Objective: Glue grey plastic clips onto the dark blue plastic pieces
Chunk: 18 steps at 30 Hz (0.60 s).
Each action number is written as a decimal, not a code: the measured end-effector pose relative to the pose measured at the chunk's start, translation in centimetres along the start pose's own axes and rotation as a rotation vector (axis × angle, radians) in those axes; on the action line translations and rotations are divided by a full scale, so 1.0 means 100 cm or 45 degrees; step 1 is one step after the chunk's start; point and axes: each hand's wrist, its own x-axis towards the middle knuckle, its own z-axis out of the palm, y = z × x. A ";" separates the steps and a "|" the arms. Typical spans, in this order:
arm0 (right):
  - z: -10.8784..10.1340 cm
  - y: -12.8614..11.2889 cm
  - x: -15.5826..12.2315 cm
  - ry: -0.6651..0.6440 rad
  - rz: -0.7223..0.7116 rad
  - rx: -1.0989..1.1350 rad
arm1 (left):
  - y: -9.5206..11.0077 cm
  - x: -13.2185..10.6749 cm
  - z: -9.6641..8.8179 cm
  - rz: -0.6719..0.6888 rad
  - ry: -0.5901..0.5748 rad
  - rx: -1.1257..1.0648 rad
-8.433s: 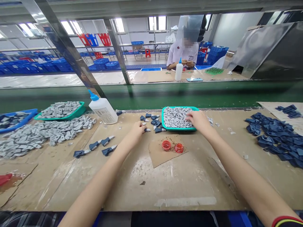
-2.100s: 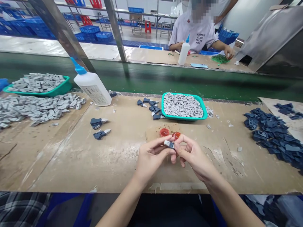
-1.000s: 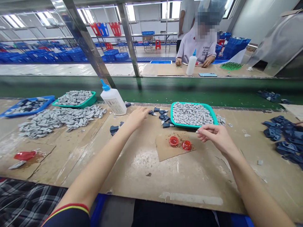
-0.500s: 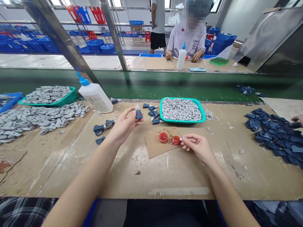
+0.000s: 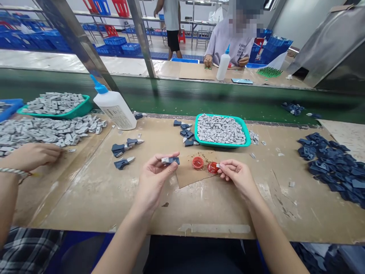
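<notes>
Brown board covers the desk (image 5: 216, 205), which runs along a green conveyor belt (image 5: 199, 99). Both of the person's hands are near the front edge.

The left hand (image 5: 152, 179) is closed in a pinch, thumb and fingertips gripping a dark blue part (image 5: 170, 160) with a grey end, held level just above the desk. The right hand (image 5: 238, 177) is closed as well, its fingertips nipping a small grey piece (image 5: 218, 166) that touches the rim of a red cap (image 5: 212, 167). A second red cap (image 5: 197, 163) sits just beside it. Both caps rest on a scrap of cardboard (image 5: 194, 177) that lies between the two hands.

Behind the caps stands a teal tray (image 5: 222, 145) heaped with grey pieces, with a few loose blue parts (image 5: 185, 133) just left of it. Further left, several blue parts with grey tips (image 5: 122, 148) lie on the desk, and a white bottle with a blue nozzle (image 5: 114, 106) leans behind them. A heap of dark blue shells (image 5: 333, 167) spreads across the right end.

At the left edge, a co-worker's hand (image 5: 32, 156) rests at a spread of grey pieces (image 5: 48, 129), in front of another teal tray (image 5: 82, 110), also full. Across the belt a seated person in a pale shirt (image 5: 228, 42) works beside a second white bottle (image 5: 222, 64).
</notes>
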 end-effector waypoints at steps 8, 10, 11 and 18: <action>0.006 -0.026 -0.027 -0.020 -0.085 0.105 | -0.021 -0.024 0.027 -0.070 0.102 -0.108; 0.015 -0.038 -0.039 -0.063 -0.104 0.137 | -0.021 -0.030 0.036 -0.056 0.078 -0.130; 0.019 -0.043 -0.044 -0.093 -0.102 0.149 | -0.021 -0.032 0.039 -0.035 0.065 -0.135; 0.039 -0.053 -0.052 -0.249 -0.048 0.138 | -0.014 -0.041 0.051 0.068 -0.011 -0.120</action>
